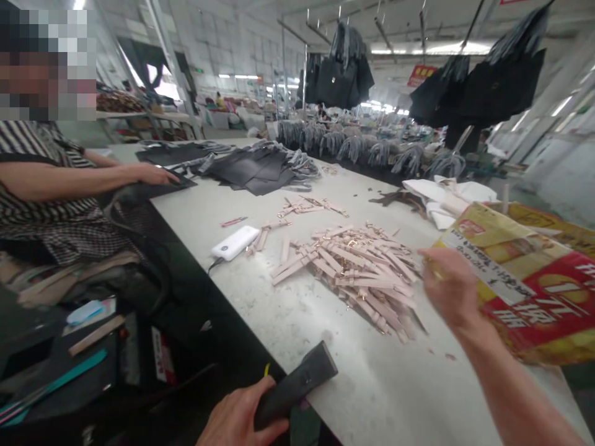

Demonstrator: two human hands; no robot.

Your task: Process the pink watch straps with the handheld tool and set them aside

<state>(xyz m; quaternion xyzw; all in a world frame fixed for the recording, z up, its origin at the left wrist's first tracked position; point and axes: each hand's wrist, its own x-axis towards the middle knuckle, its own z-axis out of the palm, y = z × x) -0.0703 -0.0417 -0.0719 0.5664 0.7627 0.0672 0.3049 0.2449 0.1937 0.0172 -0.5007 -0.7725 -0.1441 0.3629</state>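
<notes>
Straps [367,263] are lying heaped on the desk [390,390], just left of your right hand [449,285], which is sitting nearer to them than your left hand [246,412]. Many are crossing every which way; several along the near side are slanting down to the right, their long axes pointing toward your side of the desk. Your left grip is clasping a black tool [300,384] at the desk's edge, its long axis running up and to the right, its far end standing apart from the heap. Your right grip is curling beside a printed bag [539,291]; blur is masking the fingertips, so whether they are pinching a strap, touching the bag or holding nothing, you cannot tell. Lower straps are hiding under upper ones, your left palm is covering the tool's near end, and the frame is cutting off your left wrist and the bag's right side.
</notes>
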